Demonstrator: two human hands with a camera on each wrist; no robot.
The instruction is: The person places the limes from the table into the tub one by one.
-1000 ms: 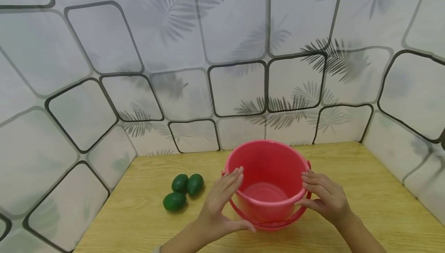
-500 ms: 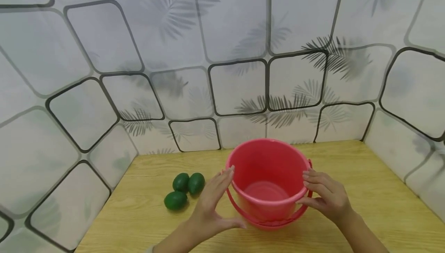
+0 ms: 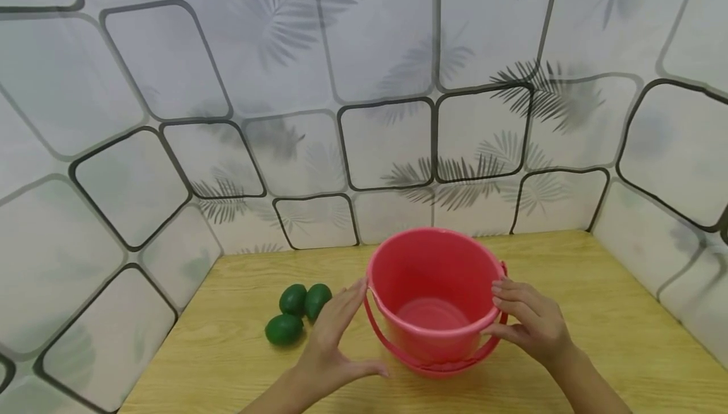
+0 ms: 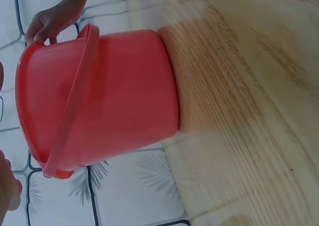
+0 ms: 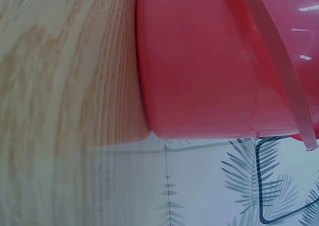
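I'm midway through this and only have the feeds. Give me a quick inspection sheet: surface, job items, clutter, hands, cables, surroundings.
Surface: light wood-grain table, bucket standing upright on it.
Job items: pink-red bucket, its handle lowered toward the person; three dark green oval items grouped to the bucket's left.
Clutter: nothing seen.
Left hand: left hand spread, fingertips at the left rim; contact cannot be told.
Right hand: right hand holds the right rim.
Cables: nothing seen.
Surroundings: pale walls behind and on both sides, printed with rounded outlines and grey leaves.
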